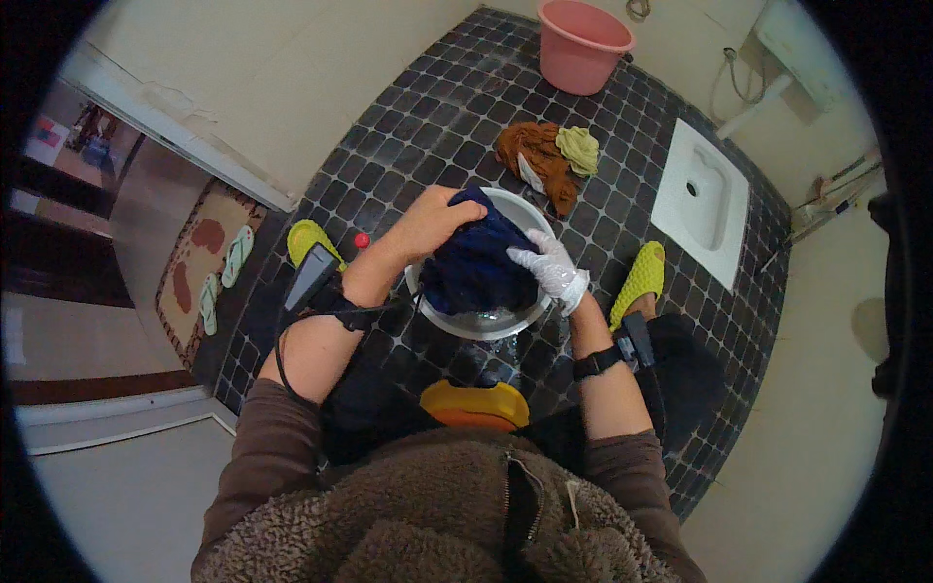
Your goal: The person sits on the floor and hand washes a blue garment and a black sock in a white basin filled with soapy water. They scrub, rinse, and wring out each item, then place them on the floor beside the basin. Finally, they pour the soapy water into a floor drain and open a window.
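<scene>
A wet-looking dark blue cloth or garment (478,260) is held over a white basin (486,331) on the tiled floor between my feet. My left hand (439,220) is bare and grips the cloth's upper left edge. On the right side of the cloth, my right hand (554,266) wears a white glove and has its fingers closed on the fabric. Some water shows in the basin below the cloth's lower edge. The cloth covers most of the basin's inside.
Beyond the basin lie a brown garment (544,165) and a pale yellow cloth (578,150). A pink bucket (583,53) stands at the far wall. To the right is a white squat toilet (702,199). A red-topped item (362,240) sits near my left forearm. A yellow stool (476,400) is beneath me.
</scene>
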`<move>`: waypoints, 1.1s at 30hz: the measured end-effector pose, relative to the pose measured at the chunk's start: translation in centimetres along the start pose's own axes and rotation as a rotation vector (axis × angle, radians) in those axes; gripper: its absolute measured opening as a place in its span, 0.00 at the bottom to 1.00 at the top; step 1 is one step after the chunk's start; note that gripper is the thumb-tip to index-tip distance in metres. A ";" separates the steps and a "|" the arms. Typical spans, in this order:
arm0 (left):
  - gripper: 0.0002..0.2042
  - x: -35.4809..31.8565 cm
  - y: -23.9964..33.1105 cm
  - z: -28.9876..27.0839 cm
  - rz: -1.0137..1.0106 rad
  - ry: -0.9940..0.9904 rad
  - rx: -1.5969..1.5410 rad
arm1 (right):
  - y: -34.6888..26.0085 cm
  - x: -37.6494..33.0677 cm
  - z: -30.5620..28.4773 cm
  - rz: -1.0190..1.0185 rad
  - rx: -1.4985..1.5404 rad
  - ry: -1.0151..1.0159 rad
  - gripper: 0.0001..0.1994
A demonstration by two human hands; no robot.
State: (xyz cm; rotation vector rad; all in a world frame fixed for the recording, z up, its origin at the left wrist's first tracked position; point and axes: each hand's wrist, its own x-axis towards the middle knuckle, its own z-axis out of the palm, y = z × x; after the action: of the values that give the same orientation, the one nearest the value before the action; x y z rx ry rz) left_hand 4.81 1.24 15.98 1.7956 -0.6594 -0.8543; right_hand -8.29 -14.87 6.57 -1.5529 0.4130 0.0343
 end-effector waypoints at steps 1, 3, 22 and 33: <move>0.11 0.0 0.4 -0.7 0.038 0.021 0.052 | -1.0 -0.3 -0.1 -0.104 0.147 -0.025 0.15; 0.12 0.0 0.8 -2.0 0.089 0.032 0.064 | -3.2 -1.0 -0.3 -0.119 0.412 -0.038 0.17; 0.13 1.3 -12.5 8.1 0.263 -0.162 0.428 | -3.0 -2.3 4.8 0.071 0.910 0.003 0.18; 0.17 2.4 -13.9 6.2 0.263 0.022 0.654 | 5.1 -0.4 5.5 -0.143 -0.763 0.272 0.24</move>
State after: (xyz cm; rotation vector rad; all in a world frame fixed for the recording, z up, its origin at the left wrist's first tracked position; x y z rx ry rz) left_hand 2.05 0.93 0.86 2.2134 -1.2317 -0.4603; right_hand -8.78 -9.29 1.57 -2.3508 0.5357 -0.1482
